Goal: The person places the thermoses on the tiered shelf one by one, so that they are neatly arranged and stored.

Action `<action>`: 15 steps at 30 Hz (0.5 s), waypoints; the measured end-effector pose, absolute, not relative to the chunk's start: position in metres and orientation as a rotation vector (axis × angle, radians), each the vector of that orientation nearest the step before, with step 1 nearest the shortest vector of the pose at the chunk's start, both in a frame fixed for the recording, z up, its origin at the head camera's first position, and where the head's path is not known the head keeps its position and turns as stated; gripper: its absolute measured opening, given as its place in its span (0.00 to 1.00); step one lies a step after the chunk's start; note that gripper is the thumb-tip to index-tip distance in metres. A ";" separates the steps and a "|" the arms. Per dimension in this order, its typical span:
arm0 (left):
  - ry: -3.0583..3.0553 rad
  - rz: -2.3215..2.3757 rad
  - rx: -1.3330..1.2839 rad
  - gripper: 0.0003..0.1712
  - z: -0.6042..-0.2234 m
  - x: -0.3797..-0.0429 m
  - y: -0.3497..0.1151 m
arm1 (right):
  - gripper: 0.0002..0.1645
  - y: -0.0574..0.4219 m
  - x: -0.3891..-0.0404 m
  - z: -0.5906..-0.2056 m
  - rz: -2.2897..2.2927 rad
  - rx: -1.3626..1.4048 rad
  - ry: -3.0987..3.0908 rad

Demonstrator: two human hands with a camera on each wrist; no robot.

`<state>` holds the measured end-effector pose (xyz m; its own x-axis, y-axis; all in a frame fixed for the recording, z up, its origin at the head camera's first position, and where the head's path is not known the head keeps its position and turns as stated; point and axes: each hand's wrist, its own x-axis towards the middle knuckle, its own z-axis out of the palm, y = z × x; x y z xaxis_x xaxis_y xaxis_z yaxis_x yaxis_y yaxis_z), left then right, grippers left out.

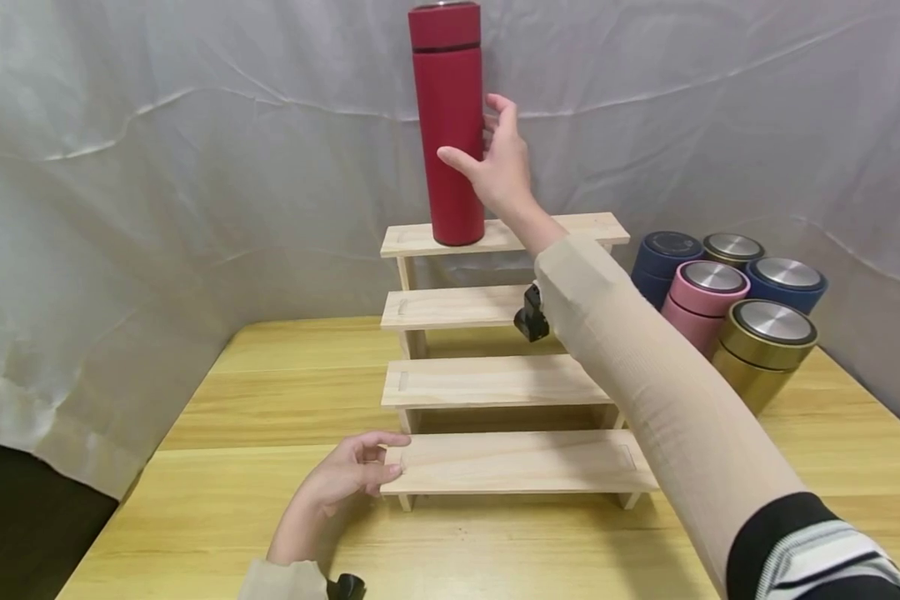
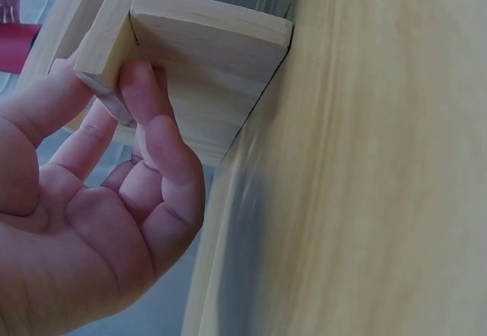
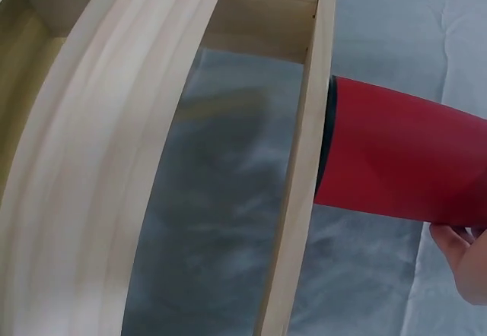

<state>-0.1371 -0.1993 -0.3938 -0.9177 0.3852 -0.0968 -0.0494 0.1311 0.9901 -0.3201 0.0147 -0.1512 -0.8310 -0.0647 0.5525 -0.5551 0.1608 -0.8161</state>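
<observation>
A tall red thermos bottle (image 1: 450, 142) stands upright on the top step of a wooden four-step display rack (image 1: 525, 458). My right hand (image 1: 504, 167) is at the bottle's right side, thumb extended across its front and the other fingers loosely bent at its edge. In the right wrist view the red bottle (image 3: 403, 153) has its dark base against the top step, and fingertips (image 3: 449, 248) reach its lower side. Lower down, my left hand (image 1: 345, 475) pinches the left end of the bottom step; the left wrist view shows thumb and finger on either face of that board (image 2: 106, 47).
Right of the rack several thermos bottles stand in a cluster: a pink one (image 1: 701, 304), blue ones (image 1: 787, 283) and gold ones (image 1: 765, 354). A grey cloth (image 1: 195, 183) hangs behind the wooden table (image 1: 217, 492). My right forearm crosses over the rack's right side.
</observation>
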 end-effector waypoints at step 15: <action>2.080 1.840 0.308 0.26 -0.393 -0.139 -0.198 | 0.43 0.027 -0.319 -0.160 1.582 0.572 -2.180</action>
